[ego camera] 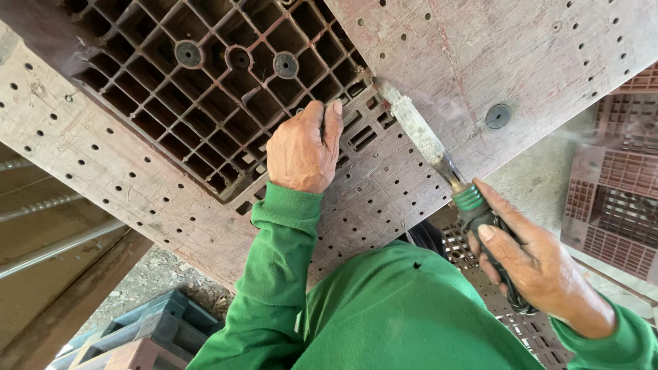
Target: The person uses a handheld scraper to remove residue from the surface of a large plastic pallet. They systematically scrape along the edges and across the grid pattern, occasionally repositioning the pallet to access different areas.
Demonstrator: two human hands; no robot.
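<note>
Here, the large reddish-brown perforated plastic panel (103,171) fills most of the view, dusty and pale with scraped residue, running from ten o'clock down toward four o'clock. Set against it toward twelve o'clock is the dark brown plastic grid pallet with square cells and round bosses (219,89). More brown lattice crates (617,199) stand at three o'clock, and grey-blue stacked crates (157,322) lie at seven o'clock.

The left hand (301,147) lies flat at the centre, fingers closed together and pressed on the lower edge of the grid pallet where it meets the panel; it braces rather than grasps. The right hand (538,264), at four o'clock, has its grip closed firmly round the dark, green-collared handle of the flat-bladed scraping chisel (425,137).

The step in hand looks like scraping or prying along the seam between pallet and panel. The next move probably calls for a steady push along the blade's line while the left hand holds the pallet firm.

The chisel's long axis runs from four o'clock up to eleven o'clock, its crusted blade tip pointing at eleven o'clock, touching the pallet's corner.
</note>
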